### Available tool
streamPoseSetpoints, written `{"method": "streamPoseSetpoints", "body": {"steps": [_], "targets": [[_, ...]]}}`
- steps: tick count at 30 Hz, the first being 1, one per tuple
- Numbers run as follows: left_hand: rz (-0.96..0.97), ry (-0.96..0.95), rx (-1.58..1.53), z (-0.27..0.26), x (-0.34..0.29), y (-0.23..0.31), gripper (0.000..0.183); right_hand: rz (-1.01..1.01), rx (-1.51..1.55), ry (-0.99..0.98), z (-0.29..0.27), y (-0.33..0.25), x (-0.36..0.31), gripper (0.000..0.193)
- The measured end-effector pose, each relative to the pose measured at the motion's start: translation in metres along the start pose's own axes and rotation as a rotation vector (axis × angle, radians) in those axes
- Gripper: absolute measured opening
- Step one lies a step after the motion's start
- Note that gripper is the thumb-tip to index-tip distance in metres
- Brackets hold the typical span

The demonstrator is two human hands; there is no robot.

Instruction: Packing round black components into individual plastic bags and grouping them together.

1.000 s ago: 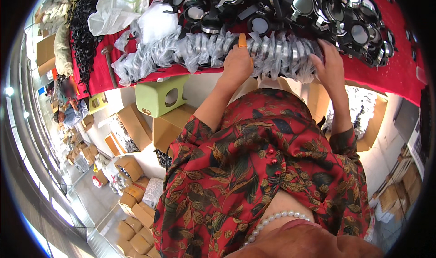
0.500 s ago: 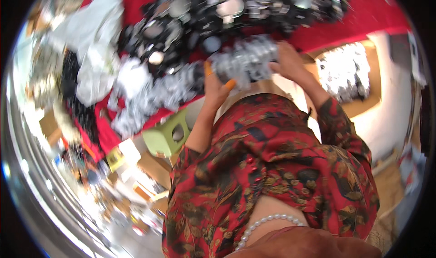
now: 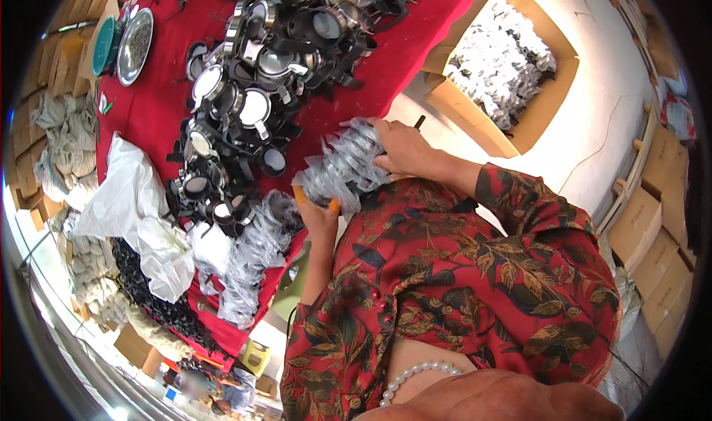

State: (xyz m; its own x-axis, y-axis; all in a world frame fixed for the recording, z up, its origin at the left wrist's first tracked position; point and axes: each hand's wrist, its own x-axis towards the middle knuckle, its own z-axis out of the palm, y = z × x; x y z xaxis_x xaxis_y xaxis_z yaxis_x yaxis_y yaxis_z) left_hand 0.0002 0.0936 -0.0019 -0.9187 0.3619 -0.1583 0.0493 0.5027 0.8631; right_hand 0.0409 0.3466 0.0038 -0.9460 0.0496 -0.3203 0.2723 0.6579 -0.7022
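Between my two hands is a stack of flat pieces wrapped in clear plastic [image 3: 345,161], pressed together in a row at the red table's near edge. My left hand [image 3: 320,212], with orange covers on its thumb and a finger, closes on the stack's lower left end. My right hand [image 3: 404,150] grips the upper right end, fingers curled round it. More plastic-wrapped pieces [image 3: 252,261] lie in a row on the table left of my left hand. Beyond is a large heap of black parts with round, shiny discs [image 3: 278,61].
An open cardboard box [image 3: 545,128] filled with plastic-wrapped pieces stands right of the red-covered table [image 3: 167,94]. White plastic sheeting [image 3: 137,206] lies at left, near a dark pile [image 3: 148,280]. A metal bowl [image 3: 136,46] sits at far left; cartons [image 3: 638,224] line the right.
The view has turned toward the right, and the cardboard box now shows more fully. Both hands still hold the wrapped stack, which now points more toward the box.
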Motion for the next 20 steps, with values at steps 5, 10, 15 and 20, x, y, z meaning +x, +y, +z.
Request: {"method": "streamPoseSetpoints", "body": {"steps": [5,10,15,20], "targets": [[0.005,-0.016,-0.080,-0.005,0.007,-0.009,0.079,-0.035,0.042,0.111,0.011,-0.007,0.000,0.070],[0.004,-0.023,0.001,-0.011,0.006,-0.024,0.078,-0.016,0.015,0.045,0.007,-0.008,-0.002,0.061],[0.019,-0.078,0.013,-0.008,-0.001,-0.017,0.078,0.076,0.095,0.088,0.025,0.002,-0.038,0.061],[0.042,-0.200,0.153,0.002,-0.018,-0.004,0.082,0.141,0.266,0.331,0.056,0.027,-0.092,0.071]]}}
